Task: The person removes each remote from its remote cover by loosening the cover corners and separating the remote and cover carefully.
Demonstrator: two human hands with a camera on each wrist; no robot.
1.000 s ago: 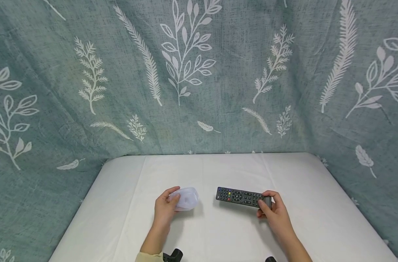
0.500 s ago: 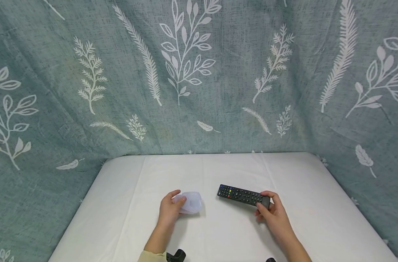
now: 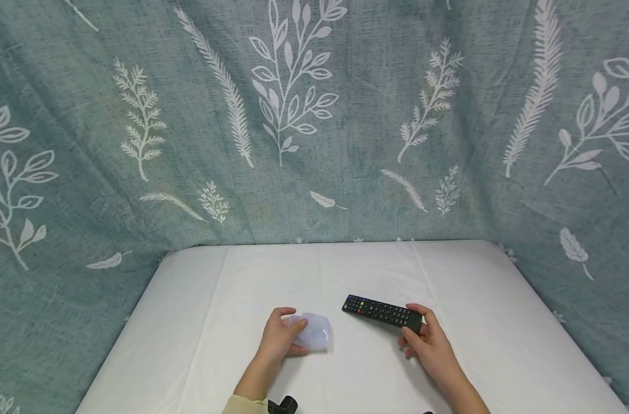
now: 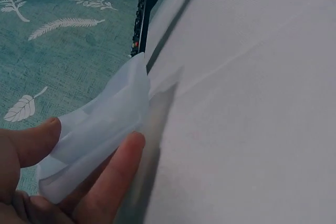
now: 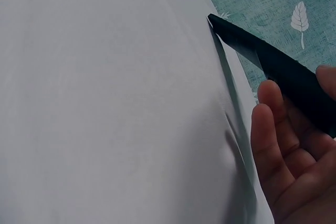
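A pale, translucent, soft-looking sleeve (image 3: 315,333) is pinched in my left hand (image 3: 279,338), thumb on its upper face and fingers beneath. Up close in the left wrist view, the sleeve (image 4: 102,124) has folded, thin walls and narrows to a tip on the side away from the hand. My right hand (image 3: 429,345) grips a black remote control (image 3: 379,310) by its near right end. The button face is turned up and the far end points left. From the right wrist view I see the dark underside of the remote control (image 5: 278,64). A gap separates sleeve and remote.
A white cloth covers the table (image 3: 231,287) under both hands, and shadows fall on it below them. Behind it hangs a green curtain (image 3: 345,144) with white leaf prints, which also runs down both sides. Black wrist gear (image 3: 283,405) shows at the lower edge.
My left hand has moved right and nearer to me with the sleeve, bringing it closer to the remote control. The right hand has shifted slightly left, still gripping the remote control.
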